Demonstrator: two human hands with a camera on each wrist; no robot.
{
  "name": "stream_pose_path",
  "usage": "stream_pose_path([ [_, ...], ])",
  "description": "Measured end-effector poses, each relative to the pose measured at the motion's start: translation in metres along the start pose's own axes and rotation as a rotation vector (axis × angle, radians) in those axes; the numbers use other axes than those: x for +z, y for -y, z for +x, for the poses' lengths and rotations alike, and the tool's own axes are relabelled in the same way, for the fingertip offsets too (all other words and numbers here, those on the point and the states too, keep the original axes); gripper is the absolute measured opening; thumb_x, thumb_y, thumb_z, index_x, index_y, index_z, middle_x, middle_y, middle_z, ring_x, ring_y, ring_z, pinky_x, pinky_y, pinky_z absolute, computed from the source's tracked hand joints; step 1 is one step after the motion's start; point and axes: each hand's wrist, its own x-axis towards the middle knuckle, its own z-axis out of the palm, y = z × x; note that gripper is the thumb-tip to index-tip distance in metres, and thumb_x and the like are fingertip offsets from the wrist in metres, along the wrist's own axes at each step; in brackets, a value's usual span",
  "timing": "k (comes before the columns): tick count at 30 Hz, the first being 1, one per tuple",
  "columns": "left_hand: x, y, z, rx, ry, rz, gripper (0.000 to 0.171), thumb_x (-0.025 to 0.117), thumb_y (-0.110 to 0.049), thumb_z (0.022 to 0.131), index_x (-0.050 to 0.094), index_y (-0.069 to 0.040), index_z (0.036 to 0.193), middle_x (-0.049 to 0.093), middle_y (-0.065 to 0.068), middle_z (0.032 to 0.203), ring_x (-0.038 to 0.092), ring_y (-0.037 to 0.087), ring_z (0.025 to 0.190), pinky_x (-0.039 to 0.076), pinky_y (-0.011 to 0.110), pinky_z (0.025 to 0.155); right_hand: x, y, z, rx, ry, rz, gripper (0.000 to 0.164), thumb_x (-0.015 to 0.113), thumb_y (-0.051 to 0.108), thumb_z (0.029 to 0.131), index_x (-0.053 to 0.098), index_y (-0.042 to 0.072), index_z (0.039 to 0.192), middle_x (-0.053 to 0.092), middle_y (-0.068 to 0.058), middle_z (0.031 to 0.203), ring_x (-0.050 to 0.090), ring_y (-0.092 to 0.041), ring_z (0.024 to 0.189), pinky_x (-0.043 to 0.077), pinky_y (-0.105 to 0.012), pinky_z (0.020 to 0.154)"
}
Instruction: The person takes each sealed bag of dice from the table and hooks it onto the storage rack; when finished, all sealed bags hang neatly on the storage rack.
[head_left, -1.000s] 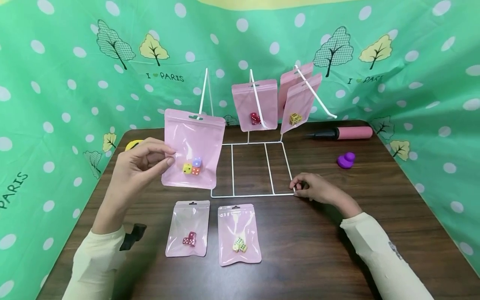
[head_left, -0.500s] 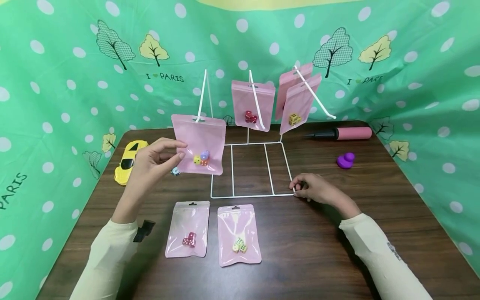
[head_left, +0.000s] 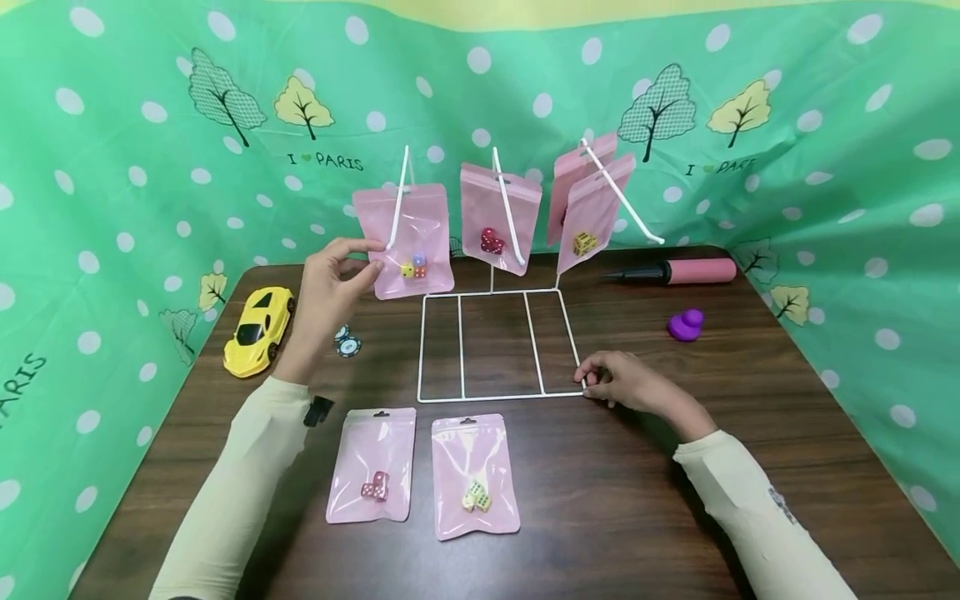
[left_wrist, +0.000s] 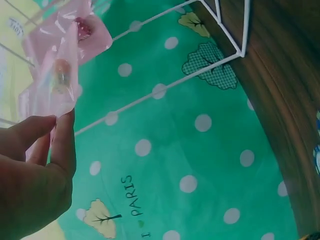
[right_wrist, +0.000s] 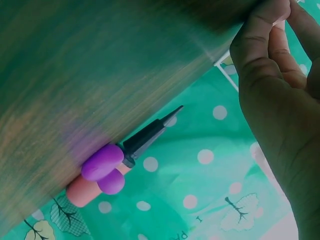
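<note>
My left hand (head_left: 341, 279) pinches the left edge of a pink zip bag (head_left: 390, 221) holding yellow, orange and blue dice. The bag is at the left prong (head_left: 401, 196) of a white wire rack (head_left: 461, 350), with the prong passing in front of it. At the rack's front right corner, my right hand (head_left: 626, 379) pinches the wire. A bag with red dice (head_left: 517, 200) hangs on the middle prong. Two more bags hang on the right prong, the front bag (head_left: 603, 204) with yellow dice. In the left wrist view the pinched bag (left_wrist: 42, 97) is seen edge-on.
Two flat bags lie in front of the rack, one with dark red dice (head_left: 375, 442), one with pale dice (head_left: 472, 458). A yellow toy car (head_left: 258, 331) and poker chips (head_left: 348, 344) are at left. A purple duck (head_left: 686, 325) and pink pump (head_left: 697, 271) lie at right.
My left hand has carried its bag away from me and slightly right, further back along the left prong. The middle bag has swung slightly. My right hand keeps its grip on the rack corner.
</note>
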Motion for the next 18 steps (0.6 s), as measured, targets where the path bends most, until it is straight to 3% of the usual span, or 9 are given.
stream_pose_path([
  [9,0.003,0.006,0.028,-0.127,-0.005,-0.047,0.026,0.071,-0.001,0.103,0.074,0.005,0.128,0.064,0.014,0.135,0.07,0.012,0.096,0.062,0.024,0.078,0.004,0.003,-0.002,-0.009,0.001,0.005,0.014,0.071,-0.008,0.097,0.07,-0.006,0.111,0.058,-0.005,0.09,0.056,-0.015,0.07,0.054,-0.03,0.058],
  [18,0.011,0.012,0.047,-0.143,-0.012,-0.038,0.024,0.071,-0.003,0.104,0.073,0.004,0.127,0.066,0.014,0.131,0.07,0.01,0.096,0.062,0.023,0.08,0.002,0.006,-0.004,-0.02,-0.011,0.004,0.014,0.073,-0.007,0.097,0.069,-0.006,0.111,0.058,-0.006,0.09,0.055,-0.015,0.07,0.052,-0.029,0.057],
])
